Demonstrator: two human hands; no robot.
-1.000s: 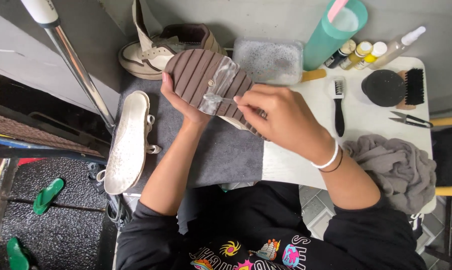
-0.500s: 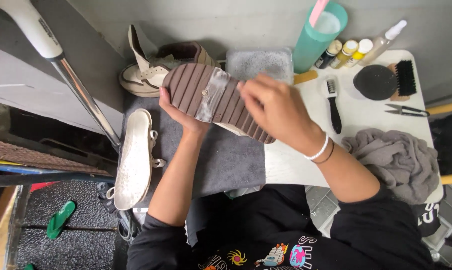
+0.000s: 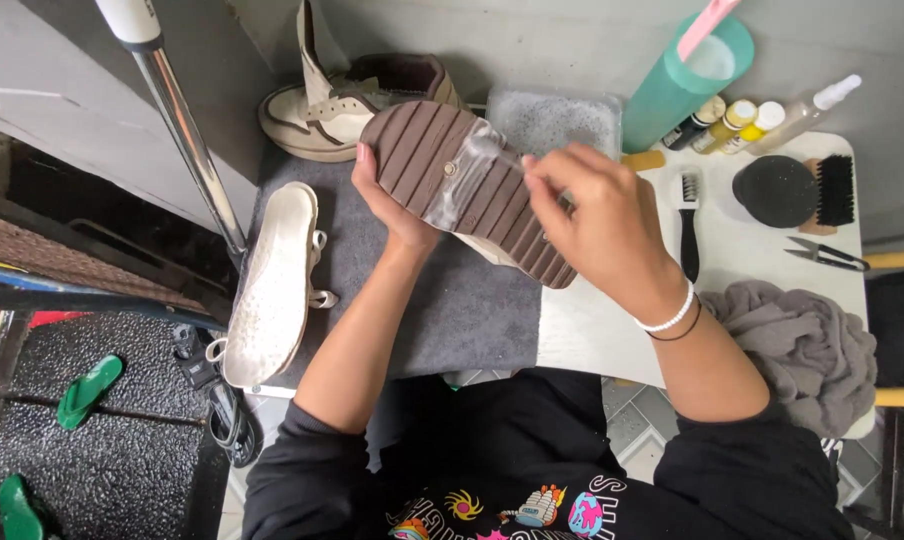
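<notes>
Head view: the left hand (image 3: 397, 205) clasps the brown ribbed-sole shoe (image 3: 442, 170) by its edge, sole up above the grey mat (image 3: 462, 310). It looks light, stiff enough to grip at the rim. The right hand (image 3: 597, 225) pinches thin, flimsy clear film (image 3: 467, 175) lying across the sole.

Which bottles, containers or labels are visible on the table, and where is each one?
Tall teal plastic container: back edge, holds a pink stick.
Three small bottles with yellow and white caps: right of it.
Clear spray bottle: far right, lying tilted.
No readable labels or screens.
</notes>
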